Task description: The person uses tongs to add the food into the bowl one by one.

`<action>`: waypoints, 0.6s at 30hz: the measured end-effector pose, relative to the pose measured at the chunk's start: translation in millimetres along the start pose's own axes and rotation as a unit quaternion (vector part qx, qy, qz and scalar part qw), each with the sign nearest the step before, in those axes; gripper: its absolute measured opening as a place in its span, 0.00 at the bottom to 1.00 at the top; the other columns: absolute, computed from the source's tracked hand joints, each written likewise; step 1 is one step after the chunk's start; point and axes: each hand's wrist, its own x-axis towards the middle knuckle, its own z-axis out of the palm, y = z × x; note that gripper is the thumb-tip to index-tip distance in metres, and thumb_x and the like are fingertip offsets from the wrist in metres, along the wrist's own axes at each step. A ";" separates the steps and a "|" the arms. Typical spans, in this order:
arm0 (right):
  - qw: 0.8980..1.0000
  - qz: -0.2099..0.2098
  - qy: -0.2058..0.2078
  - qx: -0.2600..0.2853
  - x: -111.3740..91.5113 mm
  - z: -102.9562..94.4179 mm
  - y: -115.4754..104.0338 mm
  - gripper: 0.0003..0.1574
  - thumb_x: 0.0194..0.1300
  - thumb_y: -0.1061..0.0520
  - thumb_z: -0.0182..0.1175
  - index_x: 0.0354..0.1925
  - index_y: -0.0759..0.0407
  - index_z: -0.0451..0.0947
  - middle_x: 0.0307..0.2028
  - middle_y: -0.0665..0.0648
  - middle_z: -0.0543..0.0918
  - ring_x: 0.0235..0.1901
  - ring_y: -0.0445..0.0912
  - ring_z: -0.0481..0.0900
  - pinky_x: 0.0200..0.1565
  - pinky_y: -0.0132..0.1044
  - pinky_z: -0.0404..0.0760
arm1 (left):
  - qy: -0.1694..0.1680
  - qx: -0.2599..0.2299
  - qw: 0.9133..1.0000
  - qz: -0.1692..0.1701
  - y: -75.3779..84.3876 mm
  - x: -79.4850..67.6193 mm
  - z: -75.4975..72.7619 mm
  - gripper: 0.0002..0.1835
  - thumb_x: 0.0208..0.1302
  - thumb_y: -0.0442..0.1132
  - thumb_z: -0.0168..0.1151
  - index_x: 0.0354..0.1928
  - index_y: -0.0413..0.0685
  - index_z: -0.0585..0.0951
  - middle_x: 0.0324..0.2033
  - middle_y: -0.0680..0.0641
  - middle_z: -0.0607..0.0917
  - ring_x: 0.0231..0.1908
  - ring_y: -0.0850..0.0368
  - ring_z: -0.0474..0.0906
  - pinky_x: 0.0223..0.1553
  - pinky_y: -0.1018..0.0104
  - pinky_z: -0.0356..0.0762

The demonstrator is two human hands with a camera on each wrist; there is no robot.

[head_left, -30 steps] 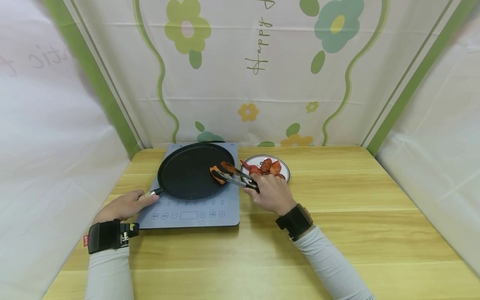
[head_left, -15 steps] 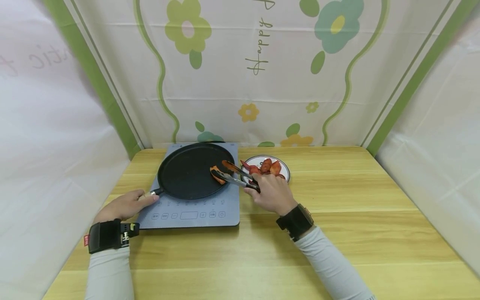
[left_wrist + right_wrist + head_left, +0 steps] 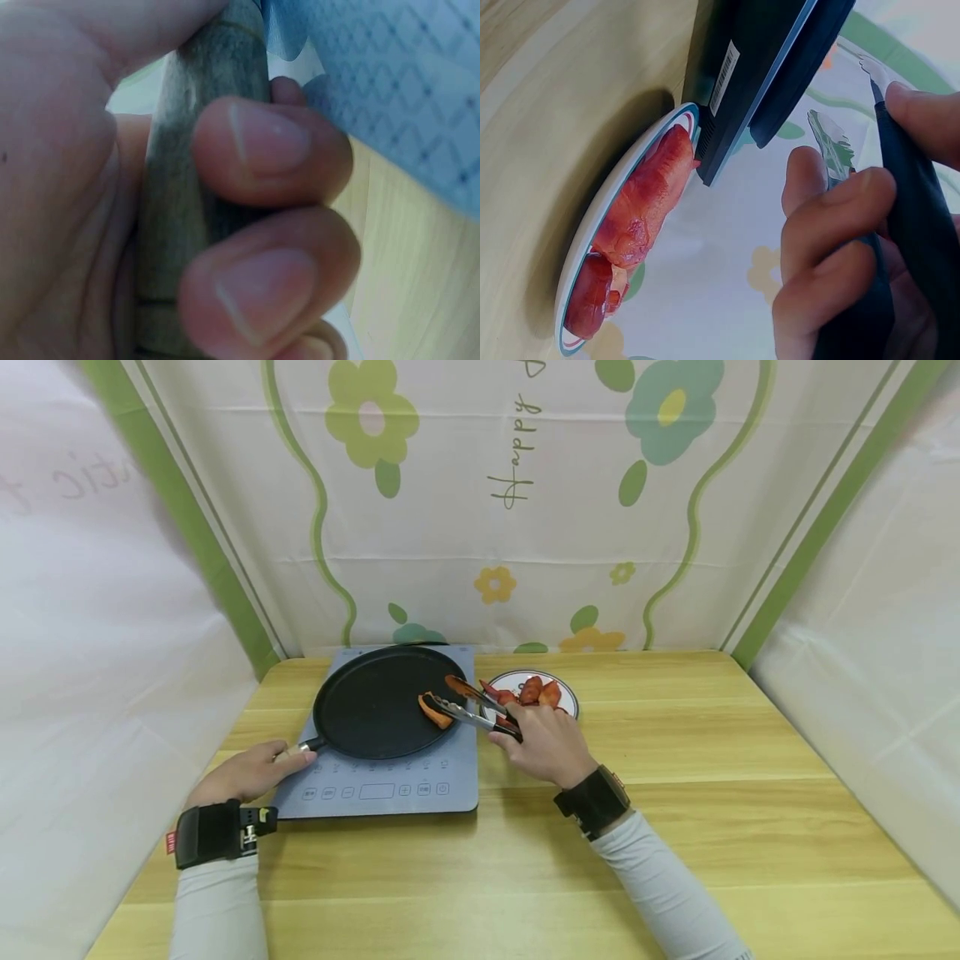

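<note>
My left hand [image 3: 247, 770] grips the handle of a flat black frying pan [image 3: 375, 702]. In the left wrist view the fingers curl round this worn, wood-like handle [image 3: 180, 172]. My right hand [image 3: 546, 742] holds metal tongs [image 3: 471, 717] with black grips, its fingers and thumb on both arms. The tong arms stand apart over the pan's right side. One tip is at an orange-brown piece of food [image 3: 435, 713] lying in the pan; the other is further back, away from it. Whether the near tip touches the piece, I cannot tell.
Beneath the pan is a grey induction cooker [image 3: 375, 802] with a button panel in front. A white, dark-rimmed plate [image 3: 572, 703] with several glossy red pieces of food [image 3: 641, 202] stands to its right. Wooden tabletop [image 3: 675, 735] extends rightward; patterned cloth [image 3: 450, 527] hangs behind.
The tongs have spread slightly and shifted a little right, so more of the orange-brown piece shows. That piece stays in the pan. My left hand keeps its hold on the handle.
</note>
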 end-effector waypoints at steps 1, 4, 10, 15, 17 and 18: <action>1.000 0.000 0.000 0.002 -0.2 -0.4 0.2 0.28 0.63 0.31 0.53 0.45 0.52 0.74 0.15 0.46 0.64 0.14 0.41 0.62 0.17 0.36 0.60 | 0.000 0.000 1.000 0.000 0.0 0.0 0.0 0.28 0.69 0.65 0.45 0.37 0.44 0.70 0.30 0.48 0.71 0.33 0.52 0.68 0.32 0.59 0.64; 1.000 0.004 0.000 0.004 -0.6 -1.1 0.6 0.31 0.64 0.30 0.52 0.49 0.52 0.74 0.15 0.46 0.64 0.14 0.41 0.63 0.17 0.37 0.60 | -0.001 0.001 1.000 0.000 0.6 -0.4 -0.3 0.28 0.69 0.65 0.45 0.38 0.44 0.71 0.31 0.48 0.71 0.33 0.52 0.68 0.32 0.59 0.64; 0.999 0.021 -0.008 0.023 -0.4 -2.4 2.2 0.30 0.63 0.33 0.56 0.51 0.52 0.75 0.16 0.47 0.65 0.14 0.42 0.63 0.17 0.38 0.61 | 0.000 0.003 1.000 0.005 1.7 -1.2 -0.8 0.27 0.70 0.64 0.44 0.37 0.44 0.70 0.30 0.48 0.71 0.33 0.52 0.68 0.32 0.60 0.64; 0.999 0.026 -0.010 0.018 -0.1 -5.8 4.6 0.32 0.63 0.32 0.55 0.50 0.55 0.76 0.17 0.48 0.65 0.15 0.42 0.62 0.17 0.37 0.59 | -0.001 0.005 1.000 0.004 2.4 -1.4 -1.3 0.27 0.69 0.64 0.44 0.37 0.44 0.70 0.31 0.48 0.71 0.33 0.51 0.68 0.33 0.59 0.64; 1.000 0.025 -0.010 0.013 -0.2 -7.9 5.6 0.34 0.64 0.32 0.54 0.52 0.56 0.76 0.17 0.48 0.65 0.15 0.42 0.62 0.17 0.36 0.60 | -0.001 0.007 1.000 0.001 2.7 -1.4 -1.7 0.28 0.69 0.65 0.44 0.38 0.44 0.71 0.32 0.47 0.72 0.34 0.51 0.68 0.34 0.59 0.65; 1.000 0.026 -0.010 0.011 -0.3 -8.8 6.2 0.35 0.64 0.32 0.54 0.53 0.56 0.75 0.17 0.47 0.66 0.16 0.42 0.63 0.18 0.36 0.60 | -0.002 0.009 1.000 0.000 2.9 -1.4 -1.8 0.28 0.69 0.65 0.44 0.38 0.44 0.71 0.33 0.47 0.72 0.35 0.50 0.69 0.34 0.58 0.65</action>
